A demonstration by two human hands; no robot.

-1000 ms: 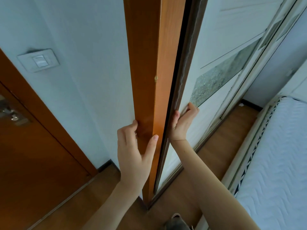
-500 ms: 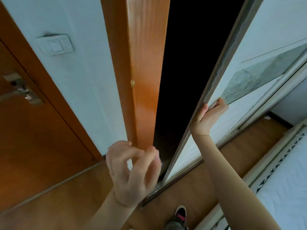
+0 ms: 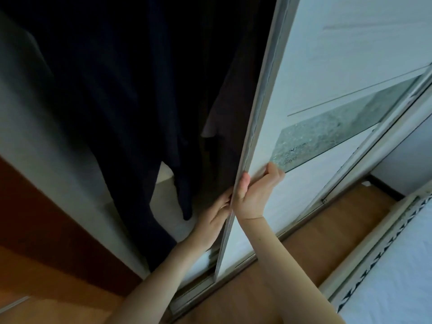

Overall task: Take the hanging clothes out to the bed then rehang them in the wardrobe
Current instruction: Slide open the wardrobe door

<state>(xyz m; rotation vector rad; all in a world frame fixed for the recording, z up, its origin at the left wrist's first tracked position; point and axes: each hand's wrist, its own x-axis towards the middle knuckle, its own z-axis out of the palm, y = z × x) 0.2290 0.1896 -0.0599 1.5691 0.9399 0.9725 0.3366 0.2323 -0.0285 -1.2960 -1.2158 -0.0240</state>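
The wardrobe stands open on its left side, and dark hanging clothes (image 3: 131,108) fill the dim interior, with a brownish garment (image 3: 224,113) beside them. The white sliding door (image 3: 311,66) with a frosted glass band sits to the right of the opening. My right hand (image 3: 253,194) grips the door's metal edge, thumb on the inner side, fingers on the front face. My left hand (image 3: 216,218) holds the same edge from inside, just below and left of the right hand. The white quilted bed (image 3: 402,284) lies at the lower right.
The wardrobe's pale side panel (image 3: 46,146) and orange wooden frame (image 3: 42,218) stand at the left. Wooden floor (image 3: 327,232) runs between wardrobe and bed. The door's bottom track (image 3: 198,288) lies along the floor under my arms.
The sliding door has moved right, exposing the hanging clothes. My left hand went from the wooden frame to the door's edge beside my right hand. The view swung right.
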